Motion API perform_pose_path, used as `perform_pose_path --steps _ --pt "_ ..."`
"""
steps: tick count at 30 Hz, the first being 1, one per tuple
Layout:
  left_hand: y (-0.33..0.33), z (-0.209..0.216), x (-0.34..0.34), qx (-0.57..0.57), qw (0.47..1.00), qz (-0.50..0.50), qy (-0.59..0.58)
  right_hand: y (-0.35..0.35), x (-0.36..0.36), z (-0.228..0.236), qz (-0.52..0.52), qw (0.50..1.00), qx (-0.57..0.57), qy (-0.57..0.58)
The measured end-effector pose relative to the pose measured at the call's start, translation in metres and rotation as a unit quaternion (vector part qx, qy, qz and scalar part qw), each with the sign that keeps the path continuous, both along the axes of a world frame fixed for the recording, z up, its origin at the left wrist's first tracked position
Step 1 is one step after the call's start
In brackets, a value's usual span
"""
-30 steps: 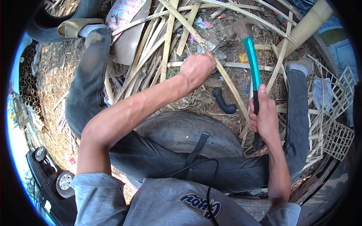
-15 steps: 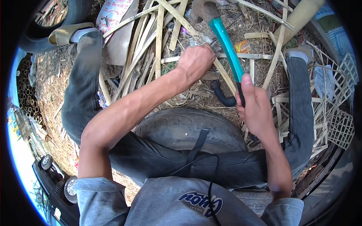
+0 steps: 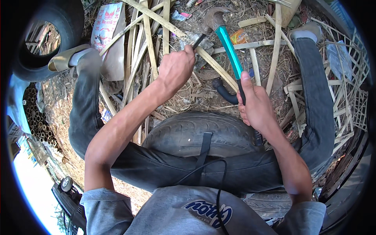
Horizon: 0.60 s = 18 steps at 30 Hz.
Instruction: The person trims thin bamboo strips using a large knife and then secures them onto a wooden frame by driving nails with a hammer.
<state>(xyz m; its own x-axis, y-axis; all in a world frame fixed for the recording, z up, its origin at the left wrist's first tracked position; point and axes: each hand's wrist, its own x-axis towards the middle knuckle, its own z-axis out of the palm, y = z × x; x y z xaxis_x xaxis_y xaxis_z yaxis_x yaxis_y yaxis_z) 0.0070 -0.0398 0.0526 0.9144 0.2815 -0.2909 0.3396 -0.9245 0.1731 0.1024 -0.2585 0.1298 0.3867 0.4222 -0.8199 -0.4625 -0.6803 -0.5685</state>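
My left hand (image 3: 175, 69) is a closed fist around a thin dark metal rod (image 3: 199, 40), perhaps a punch or chisel. Its exposed end slants up to the right, close to the hammer head. Under it lies a long pale bamboo strip (image 3: 217, 67), with a speckled or pierced patch near the rod. In my right hand (image 3: 256, 103) is a claw hammer (image 3: 230, 47) with a teal and black handle, my thumb stretched along the grip. The steel head points away from me, just right of the rod; I cannot tell whether they touch.
A tyre (image 3: 196, 133) lies before my lap, another tyre (image 3: 72, 31) at far left. Bamboo strips (image 3: 137, 58) are scattered over straw-covered ground. A curved black pipe (image 3: 226, 93) sits below the strip. Woven bamboo lattices (image 3: 354, 86) are at the right, beside my leg.
My left hand has moved left with the rod, away from the hammer handle. The bamboo strip's far end has also shifted left. The hammer stays in my right hand, slightly lower in view.
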Motion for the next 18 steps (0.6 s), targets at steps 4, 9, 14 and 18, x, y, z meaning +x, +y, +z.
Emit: perform_pose_path --steps 4,9,14,18 --pt "0.009 0.006 0.001 -0.019 0.999 -0.008 -0.032 -0.002 0.009 -0.005 0.005 0.998 0.025 -0.060" --pt "0.029 0.016 -0.006 -0.048 0.997 0.045 -0.049 0.016 0.008 -0.057 0.081 0.905 0.038 -0.415" --pt "0.034 0.014 -0.016 -0.044 0.993 0.090 -0.064 0.025 0.012 -0.086 0.129 0.934 -0.062 -0.329" --pt "0.033 0.005 -0.021 -0.044 0.991 0.104 -0.076 0.022 0.010 -0.096 0.136 0.930 -0.011 -0.342"
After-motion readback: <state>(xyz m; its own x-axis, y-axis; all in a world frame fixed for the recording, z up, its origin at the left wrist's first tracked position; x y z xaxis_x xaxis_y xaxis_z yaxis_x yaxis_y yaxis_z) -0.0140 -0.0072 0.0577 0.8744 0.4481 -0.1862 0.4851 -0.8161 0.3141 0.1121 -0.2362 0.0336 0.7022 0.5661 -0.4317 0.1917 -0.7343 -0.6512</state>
